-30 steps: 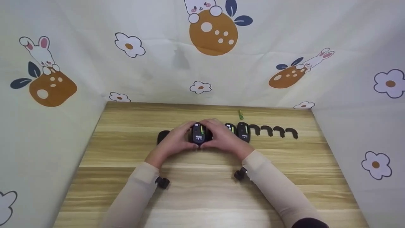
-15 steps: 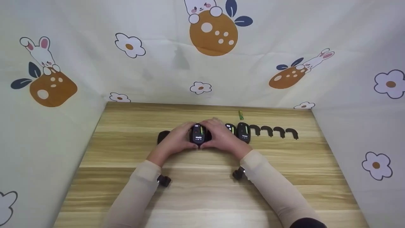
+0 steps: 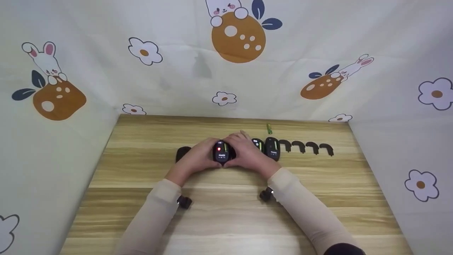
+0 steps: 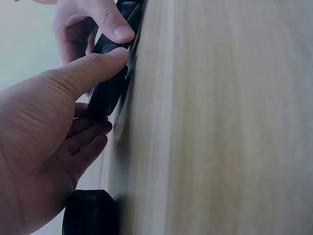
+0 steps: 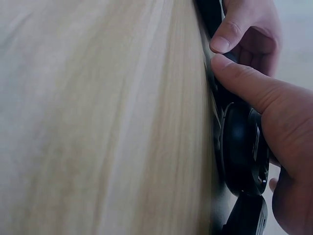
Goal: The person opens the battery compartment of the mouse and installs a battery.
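Both hands hold a black computer mouse, underside up, at the middle of the wooden table. My left hand grips its left side and my right hand its right, thumbs meeting at the near end. A green battery lies in its open compartment, and a red light glows on the underside. In the left wrist view, the left thumb and fingers pinch the dark mouse. Beside the right palm, another upturned mouse shows in the right wrist view.
Right of the hands lie two more upturned mice with batteries, one nearer and one farther. Several curved black covers line up beyond them. A loose green battery lies behind. A black mouse is partly hidden by the left hand.
A red light has come on in the held mouse's underside. The mouse and both hands have shifted very slightly toward the near side; one right fingertip has lifted a little.
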A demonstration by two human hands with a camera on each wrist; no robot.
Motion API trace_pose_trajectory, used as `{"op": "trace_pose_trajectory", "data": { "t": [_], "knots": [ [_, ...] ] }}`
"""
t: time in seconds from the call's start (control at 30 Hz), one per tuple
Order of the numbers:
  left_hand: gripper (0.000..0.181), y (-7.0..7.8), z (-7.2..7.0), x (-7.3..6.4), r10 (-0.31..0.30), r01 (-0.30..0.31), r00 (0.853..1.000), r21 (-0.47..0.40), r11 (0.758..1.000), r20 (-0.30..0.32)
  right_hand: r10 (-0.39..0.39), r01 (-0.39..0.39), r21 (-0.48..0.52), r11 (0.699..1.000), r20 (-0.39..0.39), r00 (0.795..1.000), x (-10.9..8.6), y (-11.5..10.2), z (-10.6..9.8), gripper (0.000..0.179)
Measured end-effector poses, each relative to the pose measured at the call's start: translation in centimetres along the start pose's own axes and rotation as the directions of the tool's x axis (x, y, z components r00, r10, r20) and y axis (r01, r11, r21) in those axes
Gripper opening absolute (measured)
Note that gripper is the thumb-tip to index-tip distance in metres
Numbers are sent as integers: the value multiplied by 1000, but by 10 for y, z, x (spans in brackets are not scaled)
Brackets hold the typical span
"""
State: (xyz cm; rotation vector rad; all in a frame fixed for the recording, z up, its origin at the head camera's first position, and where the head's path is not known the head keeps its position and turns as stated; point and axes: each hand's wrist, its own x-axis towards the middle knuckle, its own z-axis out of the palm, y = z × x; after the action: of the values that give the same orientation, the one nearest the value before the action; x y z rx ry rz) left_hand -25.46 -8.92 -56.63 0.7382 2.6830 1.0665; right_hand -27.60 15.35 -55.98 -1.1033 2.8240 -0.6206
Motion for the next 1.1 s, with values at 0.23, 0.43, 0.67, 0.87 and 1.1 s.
{"op": "trace_pose_trajectory", "data": {
  "t": [0.23, 0.43, 0.67, 0.87, 1.1],
  "knots": [
    [99, -1, -1, -1, -19, 18, 1000, 42, 999, 12, 10, -10, 0, 1000, 0, 1000, -2, -1, 0, 99],
    [103, -2, -3, -5, -43, 43, 999, 29, 999, 0, 33, -33, 19, 999, 2, 999, -6, 1, -1, 105],
    [104, -4, -12, -20, -52, 53, 998, 33, 998, -27, 44, -40, 82, 996, -47, 998, -12, -2, -3, 107],
    [93, -9, -25, -39, -22, 23, 996, 17, 1000, -83, 33, -20, 147, 989, -87, 996, -13, -17, -2, 96],
    [86, -26, -41, -62, -25, 26, 989, 4, 1000, -147, -83, 108, 151, 983, -167, 982, -1, -44, 2, 83]
  ]
}}
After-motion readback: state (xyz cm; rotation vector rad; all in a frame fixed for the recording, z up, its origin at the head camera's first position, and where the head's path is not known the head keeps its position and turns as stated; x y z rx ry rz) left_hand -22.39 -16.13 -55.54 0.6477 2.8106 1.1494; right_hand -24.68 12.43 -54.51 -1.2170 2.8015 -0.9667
